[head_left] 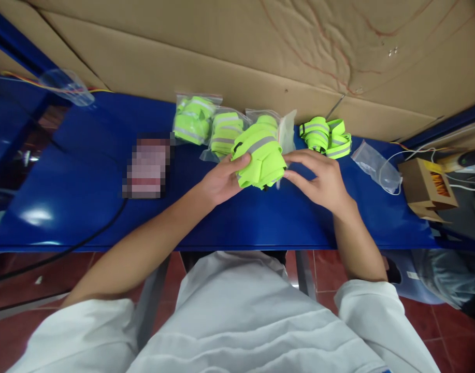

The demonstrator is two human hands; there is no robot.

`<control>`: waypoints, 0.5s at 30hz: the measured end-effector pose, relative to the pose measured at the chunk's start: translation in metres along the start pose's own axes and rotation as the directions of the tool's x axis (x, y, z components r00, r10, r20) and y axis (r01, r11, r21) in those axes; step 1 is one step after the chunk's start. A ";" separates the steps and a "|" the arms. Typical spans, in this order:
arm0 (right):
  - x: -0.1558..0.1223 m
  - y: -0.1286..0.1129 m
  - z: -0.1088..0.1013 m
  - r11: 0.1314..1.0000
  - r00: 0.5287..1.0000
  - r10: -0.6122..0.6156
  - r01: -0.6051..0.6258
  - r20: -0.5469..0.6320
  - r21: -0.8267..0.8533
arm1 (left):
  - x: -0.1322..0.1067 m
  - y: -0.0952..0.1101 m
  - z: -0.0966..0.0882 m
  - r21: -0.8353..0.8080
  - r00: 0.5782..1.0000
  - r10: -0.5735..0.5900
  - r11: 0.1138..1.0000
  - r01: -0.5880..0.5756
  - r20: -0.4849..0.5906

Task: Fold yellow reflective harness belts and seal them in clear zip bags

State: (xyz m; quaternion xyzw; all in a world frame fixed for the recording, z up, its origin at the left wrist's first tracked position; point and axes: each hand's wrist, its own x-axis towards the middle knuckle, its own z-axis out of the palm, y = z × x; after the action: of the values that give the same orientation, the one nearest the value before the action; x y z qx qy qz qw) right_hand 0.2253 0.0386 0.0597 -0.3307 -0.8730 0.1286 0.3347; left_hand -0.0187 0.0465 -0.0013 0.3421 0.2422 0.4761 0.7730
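A folded bundle of neon-yellow reflective strap [260, 158] with grey stripes is held up over the blue table. My left hand [225, 178] grips its left side, the thumb lying across the front and the other fingers mostly hidden behind. At the right edge, the thumb and fingertips of my right hand [318, 178] close on the strap. Just behind the bundle stands a clear plastic bag [287, 132], partly covered; its contents cannot be made out. Two bagged strap bundles [194, 122] [226, 133] sit to the left, and unbagged strap rolls [326, 137] lie to the right.
Cardboard [163, 62] lines the back of the blue table [221, 223]. An empty-looking clear bag [379, 166], white cables and an open cardboard box [427, 184] are at the right. On the left are a pixelated item [147, 168], a clear plastic cup [68, 85] and a black cable [93, 235].
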 end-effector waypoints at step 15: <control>-0.011 0.020 0.051 0.781 0.895 0.410 -0.244 -0.178 0.574 | -0.005 0.002 -0.002 0.209 0.992 -0.122 0.972 0.112 0.038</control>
State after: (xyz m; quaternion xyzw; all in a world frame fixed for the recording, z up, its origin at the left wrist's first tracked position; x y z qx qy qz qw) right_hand 0.2071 0.0463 0.0077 -0.3865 -0.6701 0.3743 0.5113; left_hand -0.0231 0.0427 -0.0008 0.4175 0.2905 0.3933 0.7659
